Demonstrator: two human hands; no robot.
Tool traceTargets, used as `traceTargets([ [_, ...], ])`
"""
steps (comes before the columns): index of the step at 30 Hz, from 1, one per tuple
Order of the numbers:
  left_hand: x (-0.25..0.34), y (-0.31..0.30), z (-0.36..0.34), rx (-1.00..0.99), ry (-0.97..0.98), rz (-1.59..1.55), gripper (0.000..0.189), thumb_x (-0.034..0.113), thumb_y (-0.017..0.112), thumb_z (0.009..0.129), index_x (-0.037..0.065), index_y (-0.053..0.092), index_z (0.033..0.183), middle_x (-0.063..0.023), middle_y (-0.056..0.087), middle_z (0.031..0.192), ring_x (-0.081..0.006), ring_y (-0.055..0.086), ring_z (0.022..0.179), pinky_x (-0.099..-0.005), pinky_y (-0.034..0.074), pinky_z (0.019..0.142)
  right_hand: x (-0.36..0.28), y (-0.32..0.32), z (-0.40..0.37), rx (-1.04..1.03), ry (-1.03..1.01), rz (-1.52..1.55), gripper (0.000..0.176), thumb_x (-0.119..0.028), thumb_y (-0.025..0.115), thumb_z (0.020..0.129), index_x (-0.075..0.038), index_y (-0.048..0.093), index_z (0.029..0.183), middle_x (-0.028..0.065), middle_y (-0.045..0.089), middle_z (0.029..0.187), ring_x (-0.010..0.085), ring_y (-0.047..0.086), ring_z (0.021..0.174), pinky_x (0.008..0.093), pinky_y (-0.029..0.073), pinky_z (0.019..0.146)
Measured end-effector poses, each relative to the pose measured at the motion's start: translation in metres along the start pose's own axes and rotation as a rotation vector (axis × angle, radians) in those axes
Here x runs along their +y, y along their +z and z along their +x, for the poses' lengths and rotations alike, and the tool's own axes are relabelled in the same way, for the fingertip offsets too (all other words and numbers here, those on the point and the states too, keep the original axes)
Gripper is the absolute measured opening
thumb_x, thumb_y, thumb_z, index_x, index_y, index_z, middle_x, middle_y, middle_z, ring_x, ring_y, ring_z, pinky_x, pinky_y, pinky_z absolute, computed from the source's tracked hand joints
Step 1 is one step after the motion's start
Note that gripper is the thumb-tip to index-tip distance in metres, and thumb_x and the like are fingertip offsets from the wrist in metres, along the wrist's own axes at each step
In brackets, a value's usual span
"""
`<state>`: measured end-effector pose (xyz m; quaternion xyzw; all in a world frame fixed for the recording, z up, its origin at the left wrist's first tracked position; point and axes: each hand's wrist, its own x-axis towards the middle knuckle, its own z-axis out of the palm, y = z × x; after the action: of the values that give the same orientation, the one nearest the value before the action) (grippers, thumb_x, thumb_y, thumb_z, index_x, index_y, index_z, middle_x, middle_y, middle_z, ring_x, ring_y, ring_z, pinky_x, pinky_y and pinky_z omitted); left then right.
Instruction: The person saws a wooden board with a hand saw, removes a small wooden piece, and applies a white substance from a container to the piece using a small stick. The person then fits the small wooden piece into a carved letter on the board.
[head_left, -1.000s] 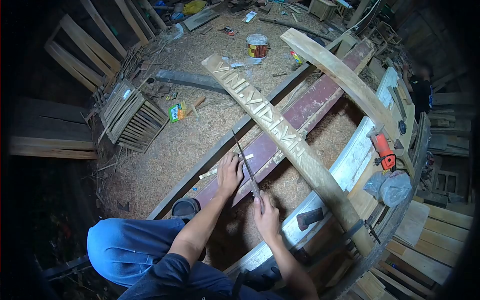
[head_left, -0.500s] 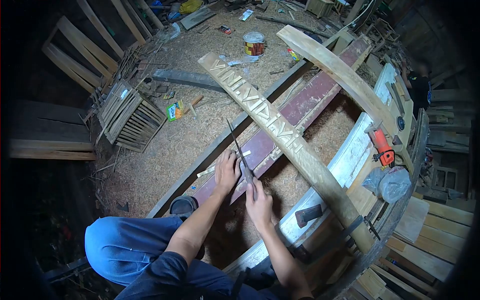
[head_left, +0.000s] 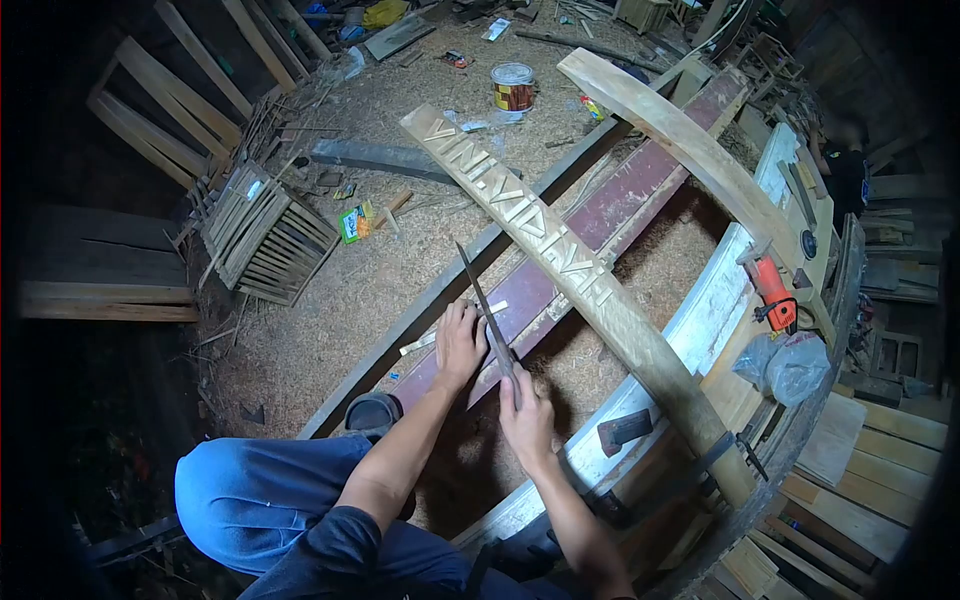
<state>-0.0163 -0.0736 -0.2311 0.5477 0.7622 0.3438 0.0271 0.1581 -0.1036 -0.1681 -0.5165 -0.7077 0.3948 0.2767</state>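
In my right hand (head_left: 527,412) is the grip of a handsaw (head_left: 482,297), its long dark blade seen nearly edge-on and pointing away from me. My left hand (head_left: 458,340) lies just left of the blade, pressing a thin pale wood strip (head_left: 420,344) onto the maroon plank (head_left: 520,290). The strip's other end shows just past the blade. Whether the teeth touch the strip I cannot make out. Beyond my hands, a long curved board (head_left: 545,238) with raised wooden letters rests across the plank.
A second curved board (head_left: 680,135) lies farther back. At right are an orange angle grinder (head_left: 770,290), a plastic bag (head_left: 797,367) and a hammer (head_left: 625,430). A paint can (head_left: 512,90) and a slatted crate (head_left: 270,235) stand on the shavings-covered floor. Another person (head_left: 848,175) is at far right.
My right hand has drawn the handsaw slightly back toward me. My left hand stays on the strip. The whole view has shifted a little.
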Motion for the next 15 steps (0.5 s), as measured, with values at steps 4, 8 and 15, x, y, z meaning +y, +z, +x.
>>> traceTargets([
  [4, -0.002, 0.003, -0.002, -0.015, -0.001, 0.001, 0.013, 0.006, 0.068, 0.089, 0.000, 0.060, 0.097, -0.0157, 0.057, 0.106, -0.0370, 0.057, 0.099, -0.0463, 0.048, 0.084, -0.001, -0.011, -0.012, -0.013, 0.027, 0.009, 0.032, -0.030, 0.057, 0.107, -0.007, 0.064, 0.128, 0.0292, 0.068, 0.073, 0.0501, 0.069, 0.069, 0.0559, 0.054, 0.057],
  [8, -0.003, 0.003, -0.002, -0.007, 0.003, 0.013, 0.013, 0.006, 0.068, 0.088, 0.000, 0.060, 0.097, -0.0158, 0.058, 0.106, -0.0376, 0.057, 0.098, -0.0467, 0.048, 0.084, -0.010, 0.014, 0.013, -0.025, 0.061, -0.032, 0.033, -0.029, 0.057, 0.107, -0.005, 0.064, 0.128, 0.0300, 0.068, 0.074, 0.0508, 0.068, 0.070, 0.0561, 0.053, 0.058],
  [15, 0.000, 0.004, -0.002, 0.021, -0.019, 0.017, 0.011, 0.006, 0.068, 0.090, 0.001, 0.061, 0.095, -0.0160, 0.058, 0.105, -0.0379, 0.057, 0.097, -0.0471, 0.048, 0.084, -0.007, -0.007, -0.015, 0.009, 0.044, 0.006, 0.035, -0.030, 0.057, 0.107, -0.004, 0.064, 0.129, 0.0303, 0.069, 0.077, 0.0503, 0.070, 0.073, 0.0560, 0.054, 0.060],
])
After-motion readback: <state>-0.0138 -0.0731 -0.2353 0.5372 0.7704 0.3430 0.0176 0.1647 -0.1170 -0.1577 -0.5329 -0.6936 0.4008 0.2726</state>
